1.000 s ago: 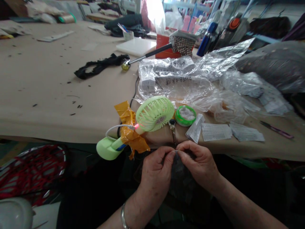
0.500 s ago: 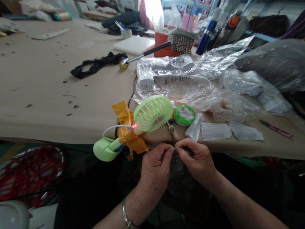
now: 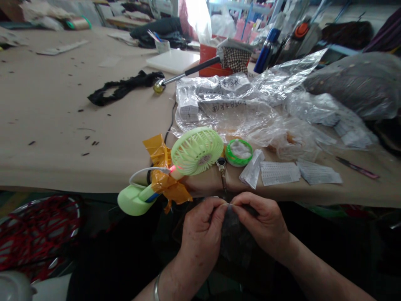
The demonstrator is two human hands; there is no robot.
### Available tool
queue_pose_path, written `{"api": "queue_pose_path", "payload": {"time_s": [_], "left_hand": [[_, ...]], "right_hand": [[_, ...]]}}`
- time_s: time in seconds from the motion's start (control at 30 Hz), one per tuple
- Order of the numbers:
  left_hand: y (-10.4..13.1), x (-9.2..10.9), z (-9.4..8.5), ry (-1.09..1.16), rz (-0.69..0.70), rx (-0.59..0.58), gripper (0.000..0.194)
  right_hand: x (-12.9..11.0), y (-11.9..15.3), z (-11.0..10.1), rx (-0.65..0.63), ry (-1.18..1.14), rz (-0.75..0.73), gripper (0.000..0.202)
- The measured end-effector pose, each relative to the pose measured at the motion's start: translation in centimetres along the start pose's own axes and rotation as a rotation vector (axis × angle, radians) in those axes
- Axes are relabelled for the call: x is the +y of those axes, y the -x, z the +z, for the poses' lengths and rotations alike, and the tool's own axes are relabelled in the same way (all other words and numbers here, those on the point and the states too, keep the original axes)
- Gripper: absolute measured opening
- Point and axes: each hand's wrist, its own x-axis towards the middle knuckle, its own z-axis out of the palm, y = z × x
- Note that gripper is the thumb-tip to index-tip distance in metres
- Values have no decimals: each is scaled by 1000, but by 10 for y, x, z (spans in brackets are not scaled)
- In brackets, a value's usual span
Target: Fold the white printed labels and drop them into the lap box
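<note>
My left hand [image 3: 203, 225] and my right hand [image 3: 263, 221] meet just below the table's front edge, each with thumb and forefinger pinched together. Whatever lies between the fingertips is too small to make out. Behind them a thin metal rod with a black knob [image 3: 221, 162] stands at the edge. To its left is a green fan [image 3: 198, 151], fastened with orange tape [image 3: 161, 177]. A green tub of white fluff [image 3: 239, 152] sits right of the rod, beside stacks of printed paper strips [image 3: 280, 173].
Clear plastic bags with white packs [image 3: 232, 113] cover the table behind the tub. Pink-handled tweezers [image 3: 357, 167] lie at the right. A black cloth loop [image 3: 125, 87] and a metal rod with a dark handle [image 3: 188, 74] lie further back. A red-laced round frame [image 3: 37, 234] stands lower left.
Both hands have moved slightly down, away from the knobbed rod, still pinched together. The whole view has shifted a little, with the table's things further left.
</note>
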Motion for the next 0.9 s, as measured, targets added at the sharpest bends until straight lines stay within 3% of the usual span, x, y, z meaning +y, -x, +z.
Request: {"api": "queue_pose_path", "payload": {"time_s": [0.17, 0.33, 0.47, 0.6, 0.77, 0.9], "left_hand": [[7, -5, 3, 45, -54, -40, 16], [8, -22, 4, -5, -88, -15, 18], [3, -39, 7, -45, -153, -24, 24], [2, -45, 10, -71, -204, -51, 30], [1, -26, 19, 101, -232, -84, 21], [-2, 4, 33, 536, -467, -244, 23]], "right_hand": [[-2, 9, -13, 19, 106, -103, 10], [10, 5, -35, 207, 489, -326, 17], [25, 0, -40, 257, 811, -341, 33], [32, -1, -36, 297, 814, -353, 24], [33, -1, -43, 337, 685, -416, 12], [26, 10, -49, 266, 581, -489, 14]]}}
